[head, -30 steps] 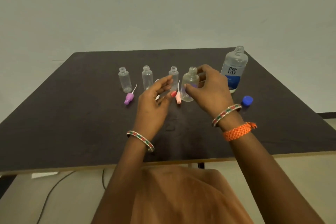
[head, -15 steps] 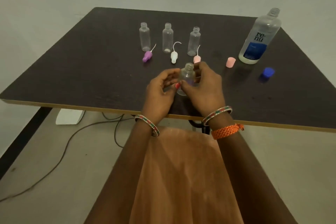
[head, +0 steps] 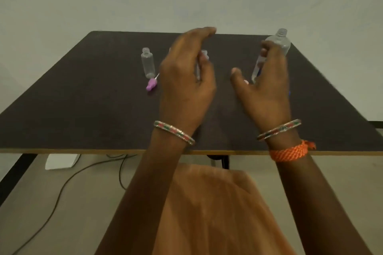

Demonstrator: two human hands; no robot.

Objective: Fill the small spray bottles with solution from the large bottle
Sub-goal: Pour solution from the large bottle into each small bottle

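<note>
Orange cloth (head: 213, 213) over my lap at the bottom of view. Floor on the left: dark cable (head: 60, 194), white block (head: 62, 161) under the desk edge.

Desk (head: 83, 114) is dark-topped with a light front edge. Both forearms cross that edge. Beaded bangle (head: 174, 132) on my left wrist; matching bangle (head: 278, 129) plus orange braided band (head: 290, 152) on my right wrist.

Hands are apart, both raised over the desk, motion-blurred. Left hand (head: 184, 83): fingers arched forward and loosely spread, gripping nothing that I can see. Right hand (head: 265, 87): thumb out to the left, fingers up against the large bottle (head: 278, 42). Cannot tell whether they're actually wrapped round it or just in front of it.

Large bottle: clear, uncapped, far right of the desk, mostly hidden behind my right hand. Neck and shoulder show above the fingers.

Small spray bottles: one clear small bottle (head: 148, 62) stands upright and open, left of my left hand. Purple spray cap (head: 152, 84) with its dip tube lies just in front of it on the desk. A second small bottle (head: 204, 54) shows only its neck past my left hand; anything else in that row is covered.

Blue sliver (head: 289, 93) at the right edge of my right hand, too little visible to identify.
</note>
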